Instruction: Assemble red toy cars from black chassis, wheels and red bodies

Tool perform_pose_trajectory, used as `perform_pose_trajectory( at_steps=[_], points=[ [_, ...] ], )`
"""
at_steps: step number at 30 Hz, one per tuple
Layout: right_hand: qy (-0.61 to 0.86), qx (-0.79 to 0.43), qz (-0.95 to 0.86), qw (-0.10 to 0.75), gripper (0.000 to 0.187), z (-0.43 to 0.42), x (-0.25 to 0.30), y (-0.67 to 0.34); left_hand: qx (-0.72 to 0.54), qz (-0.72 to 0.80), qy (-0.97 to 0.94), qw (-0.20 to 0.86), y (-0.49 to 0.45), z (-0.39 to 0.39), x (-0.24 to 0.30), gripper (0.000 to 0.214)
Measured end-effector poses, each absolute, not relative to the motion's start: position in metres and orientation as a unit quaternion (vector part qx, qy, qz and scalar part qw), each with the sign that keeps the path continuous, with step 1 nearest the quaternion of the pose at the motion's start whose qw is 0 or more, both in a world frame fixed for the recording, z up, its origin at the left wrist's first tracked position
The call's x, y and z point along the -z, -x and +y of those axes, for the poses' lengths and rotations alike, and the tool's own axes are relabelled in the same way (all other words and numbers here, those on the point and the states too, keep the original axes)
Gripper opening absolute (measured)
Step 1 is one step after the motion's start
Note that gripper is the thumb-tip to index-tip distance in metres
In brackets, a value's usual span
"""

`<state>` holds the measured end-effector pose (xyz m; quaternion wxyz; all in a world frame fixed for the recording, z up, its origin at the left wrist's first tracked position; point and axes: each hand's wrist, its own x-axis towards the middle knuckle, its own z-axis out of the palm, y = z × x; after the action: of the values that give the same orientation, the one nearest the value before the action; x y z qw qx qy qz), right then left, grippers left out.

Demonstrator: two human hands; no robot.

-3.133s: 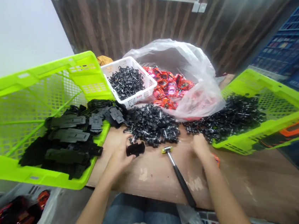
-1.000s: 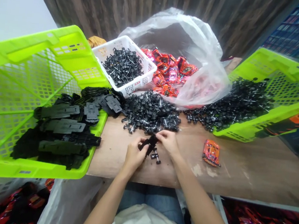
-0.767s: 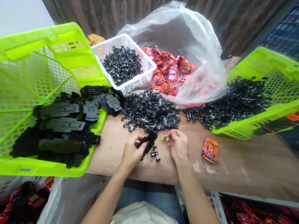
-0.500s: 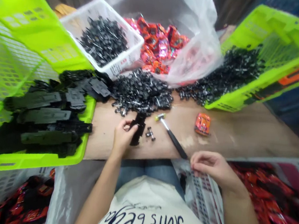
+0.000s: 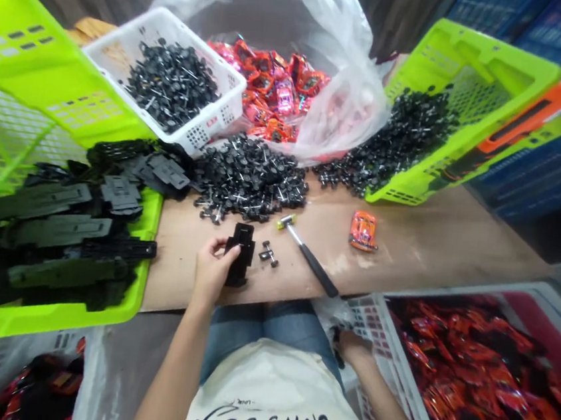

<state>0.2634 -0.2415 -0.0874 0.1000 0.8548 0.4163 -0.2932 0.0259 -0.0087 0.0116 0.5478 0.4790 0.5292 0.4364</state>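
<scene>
My left hand (image 5: 215,263) pinches a flat black toy car chassis (image 5: 240,254) upright-lengthwise over the front part of the table, thumb on top. Just right of it lie wheel axles (image 5: 269,254) with black wheels. A small hammer (image 5: 311,257) with a yellow head and black handle rests farther right. My right hand (image 5: 353,348) is down below the table edge, inside a bag-lined basket (image 5: 373,323); a black item shows beside its fingers, which are mostly hidden. An orange toy car (image 5: 363,231) sits on the table to the right.
Black wheel axles form a pile (image 5: 254,177) behind the chassis. A white basket (image 5: 214,119) and a tipped green basket (image 5: 412,197) hold more. Another green basket (image 5: 138,298) carries chassis plates at left. A plastic bag (image 5: 341,109) and a lower right crate (image 5: 422,392) contain red cars.
My right hand has dropped from the table edge by the hammer handle into the basket below. The left hand keeps its hold on the chassis. The whole view has shifted slightly.
</scene>
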Motion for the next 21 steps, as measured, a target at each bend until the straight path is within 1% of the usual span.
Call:
perform_pose_trajectory(
  at_steps=[1, 3, 5, 6, 7, 8, 10, 11, 13, 15, 17, 19, 21],
  points=[
    [-0.839, 0.295, 0.447, 0.094, 0.011, -0.235, 0.072, -0.259, -0.439, 0.532, -0.481, 0.541, -0.023, -0.006, -0.011, 0.032],
    [-0.795, 0.303, 0.523, 0.05, 0.018, -0.212, 0.035, -0.243, -0.445, 0.533, -0.481, 0.535, -0.019, 0.0, -0.01, 0.03],
    [-0.744, 0.261, 0.613, -0.063, 0.027, -0.178, 0.0, -0.221, -0.45, 0.531, -0.48, 0.534, -0.018, 0.003, -0.006, 0.03],
    [-0.74, 0.212, 0.627, -0.119, 0.026, -0.158, -0.014, -0.209, -0.452, 0.529, -0.48, 0.534, -0.019, 0.004, -0.004, 0.029],
    [-0.744, 0.157, 0.632, -0.151, 0.026, -0.137, -0.023, -0.197, -0.454, 0.529, -0.482, 0.532, -0.019, 0.004, -0.003, 0.028],
    [-0.751, 0.111, 0.634, -0.149, 0.026, -0.118, -0.028, -0.187, -0.452, 0.528, -0.485, 0.53, -0.019, 0.003, -0.001, 0.027],
    [-0.754, 0.076, 0.639, -0.128, 0.02, -0.089, -0.029, -0.178, -0.447, 0.531, -0.488, 0.529, -0.018, 0.001, 0.001, 0.025],
    [-0.751, 0.085, 0.643, -0.124, 0.016, -0.08, -0.028, -0.178, -0.445, 0.534, -0.486, 0.529, -0.016, 0.0, 0.001, 0.024],
    [-0.738, 0.129, 0.647, -0.144, 0.008, -0.071, -0.027, -0.187, -0.44, 0.541, -0.479, 0.532, -0.011, -0.002, 0.002, 0.023],
    [-0.725, 0.144, 0.654, -0.162, 0.006, -0.068, -0.032, -0.2, -0.435, 0.543, -0.476, 0.538, -0.007, -0.003, 0.003, 0.021],
    [-0.713, 0.117, 0.679, -0.128, 0.007, -0.064, -0.042, -0.207, -0.431, 0.539, -0.479, 0.542, -0.005, -0.003, 0.004, 0.02],
    [-0.703, 0.091, 0.702, -0.064, 0.006, -0.058, -0.048, -0.202, -0.433, 0.535, -0.482, 0.542, -0.006, -0.003, 0.007, 0.019],
    [-0.694, 0.094, 0.714, -0.016, 0.007, -0.05, -0.048, -0.192, -0.439, 0.536, -0.476, 0.541, -0.008, -0.002, 0.009, 0.019]
  ],
)
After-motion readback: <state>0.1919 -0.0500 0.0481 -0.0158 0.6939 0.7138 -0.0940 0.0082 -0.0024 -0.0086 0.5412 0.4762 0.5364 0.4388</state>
